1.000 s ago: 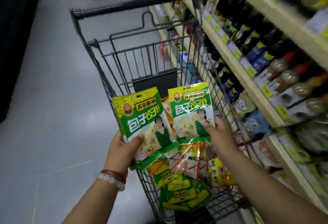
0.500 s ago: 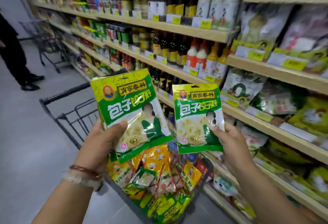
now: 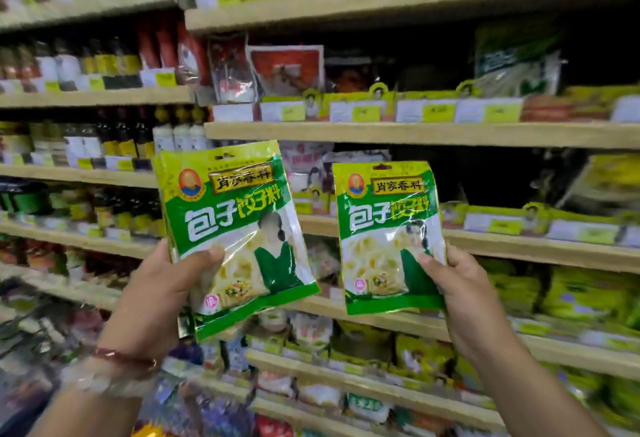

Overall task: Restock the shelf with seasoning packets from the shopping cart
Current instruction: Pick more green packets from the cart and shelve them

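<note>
Hands each grip one seasoning packet — left [image 3: 162, 284], right [image 3: 460, 284]; shelves [image 3: 415, 133] blurred.

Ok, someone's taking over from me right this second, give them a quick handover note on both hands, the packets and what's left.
Left hand: grips the left green packet, thumb on its front.
Right hand: grips the right green packet by its lower right corner.
Both packets are held up, side by side, in front of the shelves, touching none of them.
Done: two packets are out of the cart.
Left: find their spot, shelve both, then probably return to the cart, not in view.
</note>
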